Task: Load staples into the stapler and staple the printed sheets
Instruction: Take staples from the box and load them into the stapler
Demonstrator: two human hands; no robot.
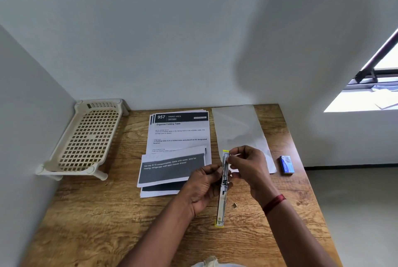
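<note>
Nearest the viewer, two bare forearms reach over a wood-grain bench, the right wrist wearing a red thread band. Between them a stapler lies swung open into one long metal strip with yellow tips, pointing away from the viewer. The left hand has its fingers curled around the stapler's middle from the left side. The right hand pinches thumb and fingertips together at the stapler's far end; whether a strip of staples sits between them is too small to tell. A small loose metal piece lies just right of the stapler. Beyond the left hand, folded printed sheets overlap a flat stack of printed pages. A clear plastic sleeve lies behind the right hand, with a small blue box near the bench's right edge. A cream plastic rack fills the far-left corner against the wall.
</note>
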